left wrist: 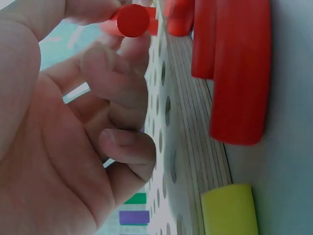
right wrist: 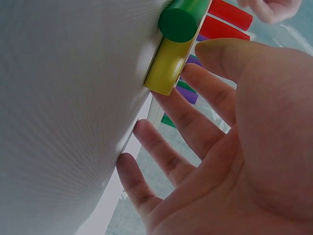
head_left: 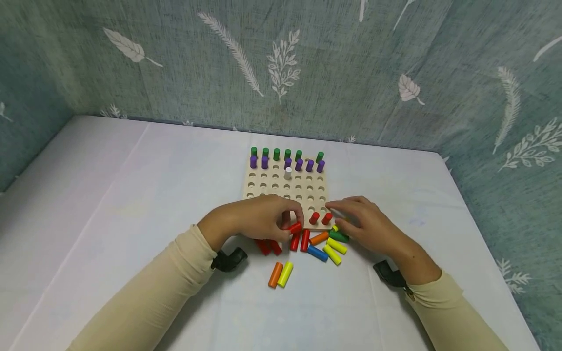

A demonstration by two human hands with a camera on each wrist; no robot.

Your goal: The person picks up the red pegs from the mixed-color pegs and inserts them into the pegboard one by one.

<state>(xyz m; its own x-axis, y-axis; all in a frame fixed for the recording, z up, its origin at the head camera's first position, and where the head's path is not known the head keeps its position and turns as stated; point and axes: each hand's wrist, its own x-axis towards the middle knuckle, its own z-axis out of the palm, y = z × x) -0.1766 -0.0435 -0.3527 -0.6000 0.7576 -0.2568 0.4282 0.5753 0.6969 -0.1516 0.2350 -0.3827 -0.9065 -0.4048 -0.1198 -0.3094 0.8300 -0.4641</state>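
Note:
My left hand (head_left: 263, 217) pinches a red peg (head_left: 294, 227) between thumb and finger, low over the near edge of a wooden pegboard (head_left: 269, 181). In the left wrist view, the round end of that red peg (left wrist: 133, 20) faces the camera. Two red pegs (head_left: 314, 218) stand in the nearest row at the right corner. Beside that corner is my right hand (head_left: 373, 224), its fingers spread and nothing held. A yellow peg (right wrist: 168, 68) and a green peg (right wrist: 178, 24) lie close to its fingertips in the right wrist view.
Green pegs (head_left: 276, 154) and purple pegs (head_left: 309, 165) stand in the far rows, with one white peg (head_left: 288, 173) in front. Loose red pegs (head_left: 305, 240), a blue peg (head_left: 318, 253), and orange and yellow pegs (head_left: 285, 274) lie on the white-covered table (head_left: 153, 195).

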